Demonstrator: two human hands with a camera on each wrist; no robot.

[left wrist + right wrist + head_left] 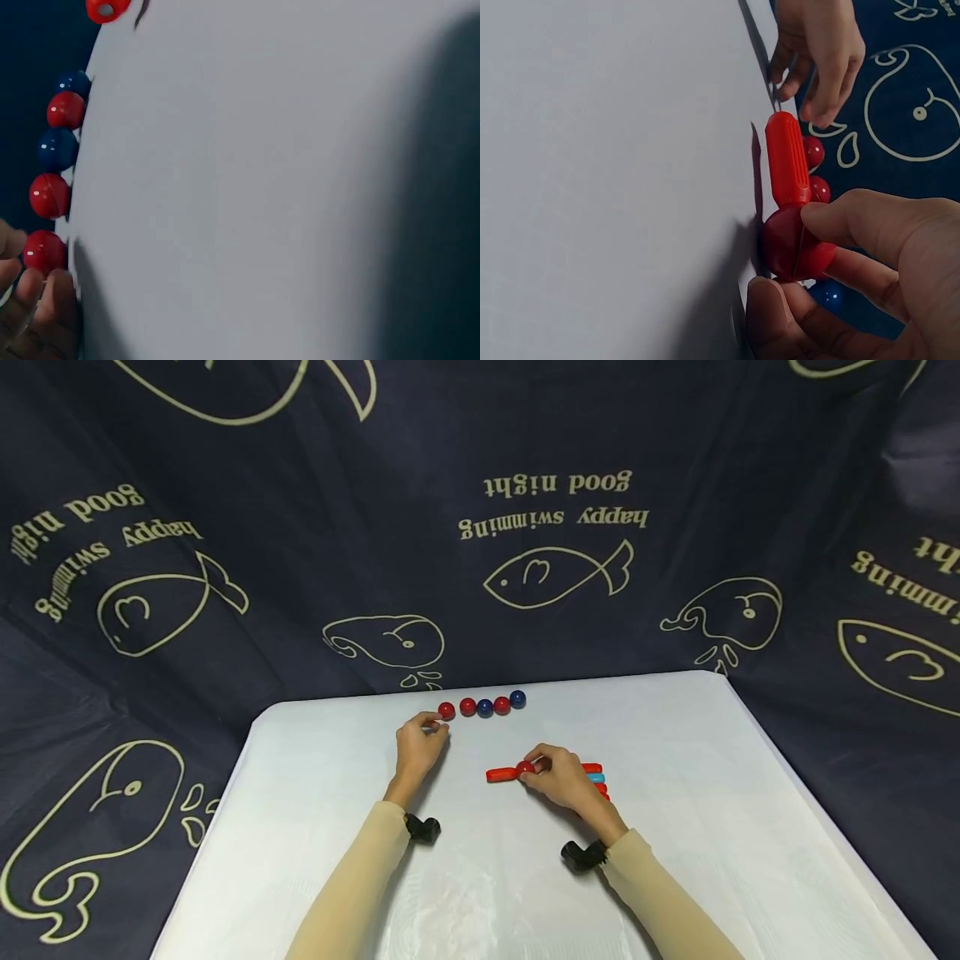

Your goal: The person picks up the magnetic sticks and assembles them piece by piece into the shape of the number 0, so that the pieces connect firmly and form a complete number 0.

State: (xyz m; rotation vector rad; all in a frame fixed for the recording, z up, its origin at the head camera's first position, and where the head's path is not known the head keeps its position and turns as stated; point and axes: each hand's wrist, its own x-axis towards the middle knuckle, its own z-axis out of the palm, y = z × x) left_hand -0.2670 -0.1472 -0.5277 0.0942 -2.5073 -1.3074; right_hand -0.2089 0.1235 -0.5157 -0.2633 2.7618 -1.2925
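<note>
My left hand (pixel 418 747) is at the left end of a row of balls, its thumb and fingertips pinching the end red ball (pixel 45 251). My right hand (pixel 558 774) holds another red ball (pixel 795 244) between thumb and fingers. From that ball a red ribbed stick (pixel 787 159) points left, towards the left hand. Beyond the right hand, the ends of several red sticks and a light-blue stick (pixel 596 778) stick out; the hand hides the rest of them.
Along the far edge of the white table (pixel 300 827) the row continues with a second red ball (pixel 468 707), a blue ball (pixel 485 708), a third red one and another blue ball (pixel 517 699). A dark curtain (pixel 420 527) with fish drawings hangs behind the table.
</note>
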